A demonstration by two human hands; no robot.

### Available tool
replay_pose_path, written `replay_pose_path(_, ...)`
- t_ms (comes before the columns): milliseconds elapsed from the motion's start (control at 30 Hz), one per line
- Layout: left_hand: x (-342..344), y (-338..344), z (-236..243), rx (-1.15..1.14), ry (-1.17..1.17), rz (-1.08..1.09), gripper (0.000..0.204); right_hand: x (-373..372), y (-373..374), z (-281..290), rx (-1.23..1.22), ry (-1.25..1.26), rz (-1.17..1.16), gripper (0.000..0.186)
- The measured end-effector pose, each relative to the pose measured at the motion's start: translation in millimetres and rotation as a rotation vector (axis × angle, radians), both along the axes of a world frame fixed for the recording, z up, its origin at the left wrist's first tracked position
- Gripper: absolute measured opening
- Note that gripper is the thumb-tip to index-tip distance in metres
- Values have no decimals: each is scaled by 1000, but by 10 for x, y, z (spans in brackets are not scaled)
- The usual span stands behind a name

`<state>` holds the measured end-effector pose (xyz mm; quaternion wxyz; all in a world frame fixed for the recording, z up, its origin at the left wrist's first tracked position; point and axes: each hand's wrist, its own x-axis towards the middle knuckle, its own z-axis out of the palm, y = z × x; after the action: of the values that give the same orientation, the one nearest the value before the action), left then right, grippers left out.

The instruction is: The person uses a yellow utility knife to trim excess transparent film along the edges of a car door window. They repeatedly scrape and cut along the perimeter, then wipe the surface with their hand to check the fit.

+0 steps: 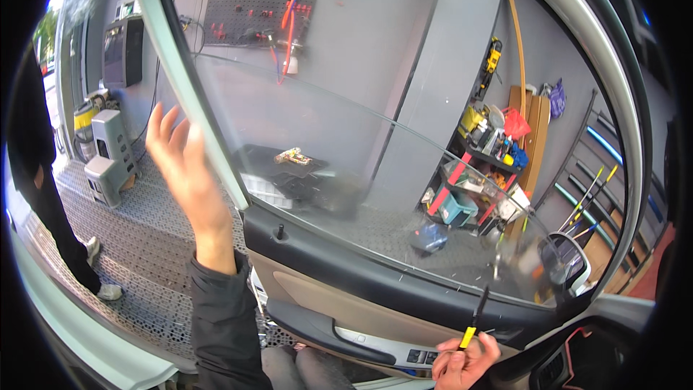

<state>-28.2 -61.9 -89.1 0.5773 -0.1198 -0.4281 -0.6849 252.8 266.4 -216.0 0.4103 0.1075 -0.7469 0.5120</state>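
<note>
My left hand (186,173) is raised beside the pale green window frame (189,79) of a car door, fingers stretched and apart; I cannot tell if it touches the frame. Down at the lower right, my right hand (465,362) grips a utility knife (469,334) with a yellow body and a dark blade pointing up. The knife is in front of the door's inner panel (390,274), above the window switches (422,356). Behind it stands the partly lowered window glass (325,137), its top edge slanting across the opening.
A person (54,195) in dark clothes stands at the far left, near grey steps (108,155). Through the window are a cluttered shelf cart (469,188), a tool pegboard (253,20) and a rack of film rolls (603,173). The side mirror (567,260) is at the right.
</note>
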Motion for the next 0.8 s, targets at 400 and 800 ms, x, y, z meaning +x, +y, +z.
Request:
replay_pose_path(400,-378,-301,257,-273,16,184,81,-787,-193,1842,530,374,483,29)
replay_pose_path(800,-459,-326,203,-298,54,193,82,-1600,-1097,3072,1203,424,480,31)
